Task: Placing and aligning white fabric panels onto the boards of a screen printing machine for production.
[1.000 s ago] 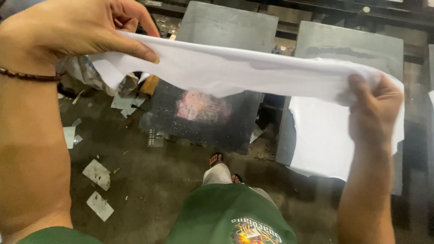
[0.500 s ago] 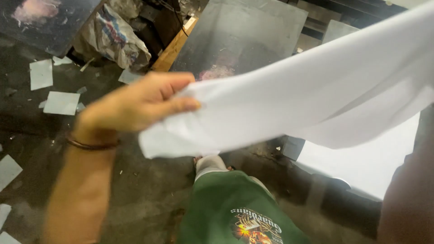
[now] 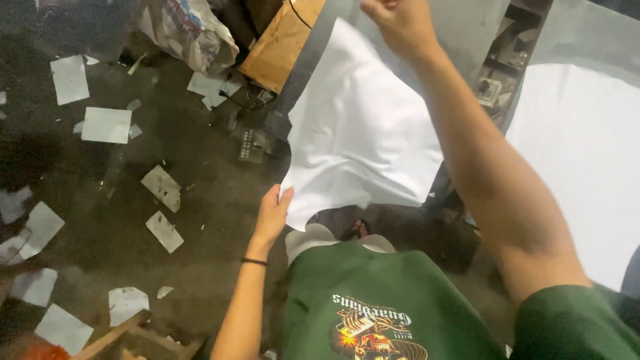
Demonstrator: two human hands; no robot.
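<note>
I am reaching my right hand [image 3: 399, 23] up toward twelve o'clock, arm stretched long from the shoulder at five o'clock, fingers curled into a closed fist. I am holding my left hand [image 3: 273, 215] low near the centre, forearm rising from six o'clock, fingers pinched together, a dark band circling the wrist.

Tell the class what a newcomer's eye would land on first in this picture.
A large white cloth hangs mid-frame, held by the right hand at the top and the left hand at its lower edge. White paper scraps litter the dark floor on the left.
</note>
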